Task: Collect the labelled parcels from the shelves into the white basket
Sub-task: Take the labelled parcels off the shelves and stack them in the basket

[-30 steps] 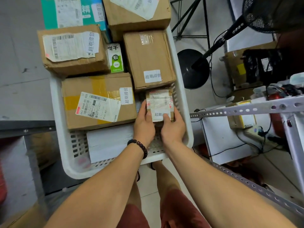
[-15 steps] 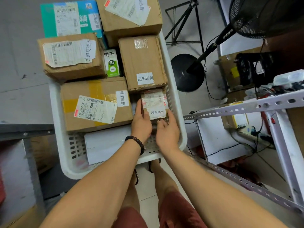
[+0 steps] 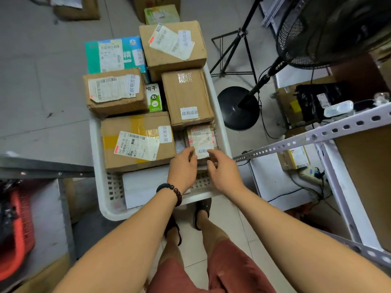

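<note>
The white basket [image 3: 95,157] stands on the floor in front of me, packed with several labelled cardboard parcels. A small taped parcel [image 3: 201,137] with a white label lies in the basket's near right corner, below a taller brown box [image 3: 186,96]. My left hand [image 3: 183,168], with a bead bracelet on the wrist, hovers at the small parcel's near left edge with loosely curled fingers. My right hand [image 3: 224,173] hovers at its near right edge, fingers relaxed. Neither hand grips the parcel. A wide brown box [image 3: 135,142] fills the left side, over a flat white parcel [image 3: 143,187].
A white perforated metal shelf frame [image 3: 330,132] stands at the right, with boxes and cables under it. A black fan stand [image 3: 238,107] and a tripod [image 3: 234,49] stand right of the basket. A grey shelf edge [image 3: 42,166] and a red basket [image 3: 19,233] are at the left.
Both hands held the small parcel and set it down in the basket's near right corner. Now they have let go and drawn back a little toward me.
</note>
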